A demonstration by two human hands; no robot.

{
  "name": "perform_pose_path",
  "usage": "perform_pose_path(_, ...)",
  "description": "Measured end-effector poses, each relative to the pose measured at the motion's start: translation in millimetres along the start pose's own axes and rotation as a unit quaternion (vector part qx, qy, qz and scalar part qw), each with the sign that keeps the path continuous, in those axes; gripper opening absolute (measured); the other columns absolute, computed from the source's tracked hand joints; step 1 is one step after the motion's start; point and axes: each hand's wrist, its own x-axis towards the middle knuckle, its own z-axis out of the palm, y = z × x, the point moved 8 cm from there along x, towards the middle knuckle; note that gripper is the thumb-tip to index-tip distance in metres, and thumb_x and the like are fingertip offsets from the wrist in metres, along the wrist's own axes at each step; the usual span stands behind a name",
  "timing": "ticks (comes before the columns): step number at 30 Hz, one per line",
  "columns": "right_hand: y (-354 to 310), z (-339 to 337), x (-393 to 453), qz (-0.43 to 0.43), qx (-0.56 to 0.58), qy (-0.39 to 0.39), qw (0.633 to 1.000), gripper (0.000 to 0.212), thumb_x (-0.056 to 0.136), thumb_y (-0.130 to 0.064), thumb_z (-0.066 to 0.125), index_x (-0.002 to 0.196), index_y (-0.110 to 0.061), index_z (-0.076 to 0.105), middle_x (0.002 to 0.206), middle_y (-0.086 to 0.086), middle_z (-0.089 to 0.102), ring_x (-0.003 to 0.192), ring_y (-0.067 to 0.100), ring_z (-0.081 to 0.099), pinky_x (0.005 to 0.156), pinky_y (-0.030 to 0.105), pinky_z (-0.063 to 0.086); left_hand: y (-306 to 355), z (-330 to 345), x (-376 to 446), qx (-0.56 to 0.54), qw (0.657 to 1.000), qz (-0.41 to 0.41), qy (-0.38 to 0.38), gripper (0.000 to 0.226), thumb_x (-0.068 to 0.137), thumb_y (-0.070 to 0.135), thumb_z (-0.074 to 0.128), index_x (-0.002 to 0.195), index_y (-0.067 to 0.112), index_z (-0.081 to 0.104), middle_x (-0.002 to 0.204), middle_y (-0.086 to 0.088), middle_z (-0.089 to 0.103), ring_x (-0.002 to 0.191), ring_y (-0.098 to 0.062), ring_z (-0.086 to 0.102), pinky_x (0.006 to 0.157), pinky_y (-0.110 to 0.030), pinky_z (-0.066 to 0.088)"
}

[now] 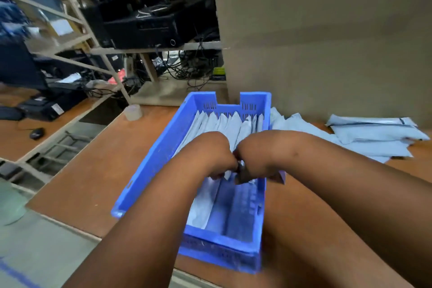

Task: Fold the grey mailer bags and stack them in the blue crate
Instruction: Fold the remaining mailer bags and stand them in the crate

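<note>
Head view: we look down over both forearms into the blue crate (149, 166) on the brown table (77, 184).
Crate position: we place its near end at the table's front edge, its far end near the tall cardboard wall (327, 30).
Crate contents: we count a row of folded grey mailer bags (224, 124) standing on edge against the far end; the near half shows mostly bare floor.
Left hand (215, 154): we see it bent down at the wrist inside the crate, fingers curled on a grey bag edge (228, 174).
Right hand (257, 159): we see it beside the left, knuckles nearly touching, fingers curled down on the same bag, close to the crate's right wall.
Loose bags (374, 133): we note a flat pile on the table right of the crate, touching the cardboard wall.
Open room: we find bare table left of the crate, with a translucent tub (133, 112) at the far edge.
</note>
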Motion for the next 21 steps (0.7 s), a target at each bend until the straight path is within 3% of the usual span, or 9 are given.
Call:
perform_pose_path(5,99,0,-68,0.031,0.034,0.1,0.994,0.053,0.089,-0.067,0.066,0.129,-0.032,0.062,0.123,-0.004,0.069,0.108,0.025,0.065,0.083,0.038,0.051,107,-11,-5,0.021,0.99,0.087,0.108,0.034,0.082,0.046,0.078,0.082,0.013,0.07,0.082,-0.006,0.075,0.08,-0.026,0.074,0.077,-0.043,0.063)
perform_pose_path(9,188,49,-116,0.092,0.078,0.106,0.987,0.071,0.088,-0.071,0.065,0.147,-0.032,0.054,0.143,-0.003,0.061,0.127,0.026,0.061,0.099,0.045,0.054,195,20,8,0.063,0.981,0.15,0.106,0.031,0.085,0.047,0.078,0.077,0.021,0.066,0.086,-0.002,0.073,0.087,-0.021,0.068,0.074,-0.033,0.051)
perform_pose_path(13,268,130,-146,0.143,0.135,0.076,0.978,0.072,0.089,-0.068,0.067,0.15,-0.034,0.051,0.145,-0.002,0.061,0.129,0.027,0.06,0.102,0.047,0.052,279,75,33,0.1,0.975,0.186,0.06,0.022,0.089,0.041,0.079,0.085,0.022,0.069,0.091,0.001,0.072,0.092,-0.017,0.065,0.071,-0.029,0.04)
perform_pose_path(15,301,172,-157,0.173,0.159,0.07,0.969,0.071,0.091,-0.063,0.066,0.153,-0.032,0.049,0.15,-0.001,0.057,0.135,0.027,0.055,0.104,0.045,0.05,314,107,50,0.082,0.977,0.195,0.028,0.025,0.087,0.042,0.081,0.085,0.021,0.067,0.087,0.001,0.069,0.089,-0.018,0.064,0.073,-0.031,0.046)
perform_pose_path(19,359,246,-169,0.25,0.235,0.139,0.929,0.054,0.093,-0.055,0.055,0.143,-0.032,0.057,0.141,-0.001,0.055,0.134,0.029,0.052,0.102,0.043,0.05,371,165,95,0.148,0.968,0.197,0.036,0.031,0.087,0.051,0.074,0.099,0.023,0.066,0.105,-0.001,0.07,0.1,-0.02,0.063,0.083,-0.038,0.053)
perform_pose_path(21,376,268,-169,0.257,0.257,0.192,0.912,0.04,0.095,-0.051,0.052,0.128,-0.032,0.063,0.127,-0.002,0.055,0.126,0.027,0.054,0.089,0.035,0.046,385,194,118,0.166,0.968,0.188,0.031,0.031,0.09,0.051,0.068,0.106,0.025,0.067,0.109,0.0,0.068,0.102,-0.021,0.063,0.082,-0.037,0.052)
